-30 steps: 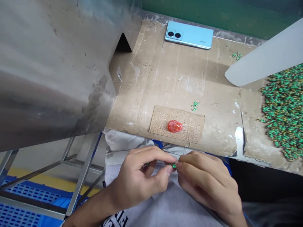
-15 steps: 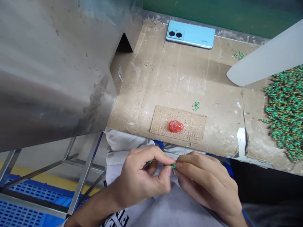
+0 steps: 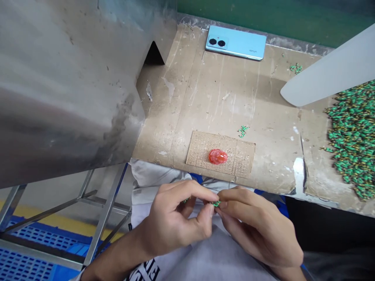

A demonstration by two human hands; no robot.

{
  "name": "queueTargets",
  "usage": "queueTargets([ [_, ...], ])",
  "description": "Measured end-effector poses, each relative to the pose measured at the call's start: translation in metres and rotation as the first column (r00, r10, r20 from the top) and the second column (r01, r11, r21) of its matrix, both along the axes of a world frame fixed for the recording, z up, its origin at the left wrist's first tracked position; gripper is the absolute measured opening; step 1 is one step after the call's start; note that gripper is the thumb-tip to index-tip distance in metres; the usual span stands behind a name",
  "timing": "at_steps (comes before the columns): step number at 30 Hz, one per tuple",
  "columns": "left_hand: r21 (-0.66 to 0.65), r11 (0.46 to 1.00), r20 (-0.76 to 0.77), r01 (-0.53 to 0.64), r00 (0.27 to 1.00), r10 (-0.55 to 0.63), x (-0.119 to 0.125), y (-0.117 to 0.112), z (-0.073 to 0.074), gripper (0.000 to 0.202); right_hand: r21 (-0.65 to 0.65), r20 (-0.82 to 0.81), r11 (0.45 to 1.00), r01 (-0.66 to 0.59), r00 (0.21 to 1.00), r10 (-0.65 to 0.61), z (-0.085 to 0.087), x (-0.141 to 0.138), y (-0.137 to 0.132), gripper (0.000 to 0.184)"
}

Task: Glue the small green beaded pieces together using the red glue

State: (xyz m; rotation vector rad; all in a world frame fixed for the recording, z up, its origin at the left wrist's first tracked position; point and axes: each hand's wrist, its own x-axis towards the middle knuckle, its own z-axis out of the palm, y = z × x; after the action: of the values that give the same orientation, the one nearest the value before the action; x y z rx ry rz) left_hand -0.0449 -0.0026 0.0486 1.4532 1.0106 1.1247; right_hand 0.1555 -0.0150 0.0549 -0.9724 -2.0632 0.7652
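Note:
Between my fingertips sits a small green piece (image 3: 216, 203), much like those in the heap at the right. My left hand (image 3: 183, 214) pinches it with thumb and forefinger, and another bit of green shows inside its curled fingers. My right hand (image 3: 258, 226) is closed at the fingertips against the right end of the same piece. Both hands are over my lap, just in front of the table edge. A glossy red-orange lump (image 3: 217, 156) lies on a cardboard pad (image 3: 199, 150) beyond them.
A large heap of green pieces (image 3: 354, 144) covers the table's right side, below a white curved panel (image 3: 331, 70). Small clusters of green pieces (image 3: 243, 131) lie nearer the middle. A light blue phone (image 3: 236, 43) rests at the back. A metal chute (image 3: 73, 86) stands on the left.
My right hand has turned slightly, its wrist shifting a little right. The fingertips of both hands have shifted slightly around the small green piece. Everything on the table is unchanged.

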Motion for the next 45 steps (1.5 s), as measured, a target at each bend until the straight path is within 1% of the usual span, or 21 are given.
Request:
queueTargets([
  [5, 0.034, 0.999, -0.057, -0.009, 0.998, 0.011, -0.001, 0.001, 0.004, 0.02, -0.011, -0.042, 0.999, -0.04, 0.998, 0.039, -0.003, 0.003, -0.003, 0.029],
  [7, 0.052, 0.999, -0.058, -0.009, 0.998, 0.012, 0.0, 0.001, 0.003, 0.018, -0.012, -0.042, 0.999, -0.034, 0.999, 0.034, -0.004, 0.003, -0.004, 0.029],
  [11, 0.025, 1.0, -0.039, -0.018, 0.999, 0.019, 0.0, 0.0, -0.004, 0.016, -0.006, -0.031, 1.0, -0.013, 0.999, 0.012, -0.003, -0.001, -0.004, 0.022],
  [16, 0.028, 0.999, 0.01, -0.045, 0.999, 0.045, 0.004, 0.0, -0.013, 0.014, -0.095, -0.051, 0.995, 0.032, 0.998, -0.037, 0.0, -0.008, -0.002, 0.019],
  [20, 0.044, 0.996, 0.026, -0.072, 0.997, 0.071, 0.008, 0.002, -0.012, 0.015, -0.149, -0.087, 0.987, 0.064, 0.993, -0.077, -0.001, -0.013, -0.004, 0.022],
  [22, 0.017, 0.997, 0.034, -0.079, 0.996, 0.079, 0.008, 0.003, -0.009, 0.015, -0.157, -0.132, 0.984, 0.086, 0.986, -0.107, -0.002, -0.014, -0.005, 0.025],
  [25, -0.078, 0.996, 0.082, -0.031, 0.996, 0.038, 0.007, 0.004, -0.005, 0.015, -0.154, -0.186, 0.982, 0.109, 0.973, -0.138, -0.003, -0.015, -0.005, 0.029],
  [27, -0.109, 0.994, 0.089, -0.005, 0.996, 0.015, 0.005, 0.004, -0.003, 0.015, -0.145, -0.2, 0.983, 0.11, 0.97, -0.138, -0.003, -0.014, -0.004, 0.031],
  [33, -0.029, 0.999, -0.027, -0.022, 0.999, 0.021, 0.002, 0.002, -0.001, 0.016, -0.171, -0.185, 0.982, 0.084, 0.976, -0.116, -0.005, -0.011, -0.002, 0.031],
  [38, 0.009, 1.0, -0.066, -0.024, 0.998, 0.024, 0.003, 0.001, -0.004, 0.016, -0.207, -0.197, 0.977, 0.058, 0.975, -0.099, -0.007, -0.012, -0.005, 0.031],
  [42, 0.083, 0.996, -0.09, -0.026, 0.995, 0.033, 0.007, 0.001, -0.005, 0.017, -0.308, -0.223, 0.947, 0.09, 0.961, -0.164, -0.006, -0.015, -0.01, 0.025],
  [45, 0.17, 0.985, -0.15, -0.035, 0.987, 0.061, 0.008, 0.001, -0.005, 0.02, -0.381, -0.25, 0.917, 0.122, 0.941, -0.229, -0.006, -0.018, -0.014, 0.023],
])
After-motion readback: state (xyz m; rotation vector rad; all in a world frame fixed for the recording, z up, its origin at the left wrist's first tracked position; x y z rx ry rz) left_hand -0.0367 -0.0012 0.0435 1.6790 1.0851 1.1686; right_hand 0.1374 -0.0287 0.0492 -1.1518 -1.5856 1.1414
